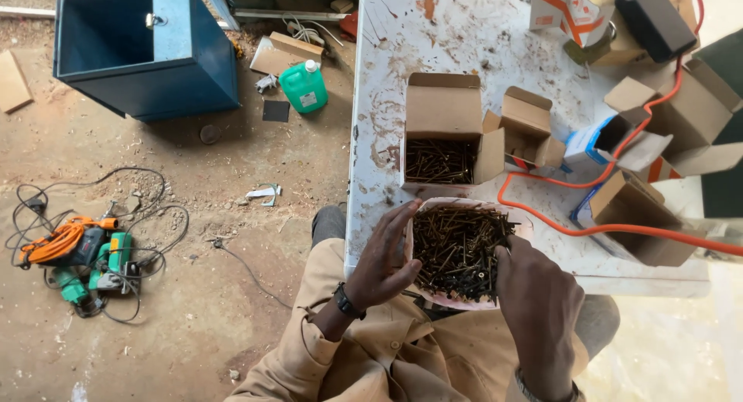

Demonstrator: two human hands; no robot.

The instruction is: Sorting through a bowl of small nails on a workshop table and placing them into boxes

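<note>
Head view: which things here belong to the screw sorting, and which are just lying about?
In hand:
- white bowl of dark screws, left hand on its rim, right hand in it
- open screw box

Lying about:
- blue metal box
- green bottle
- power tools
- orange cable

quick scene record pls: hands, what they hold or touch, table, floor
left hand: open palm against the rim of the bowl of screws
right hand: fingers in the screws at the bowl's right side
table: white, stained; open cardboard box of screws beyond the bowl; orange cable
floor: blue metal box, green jug, power tools
</note>
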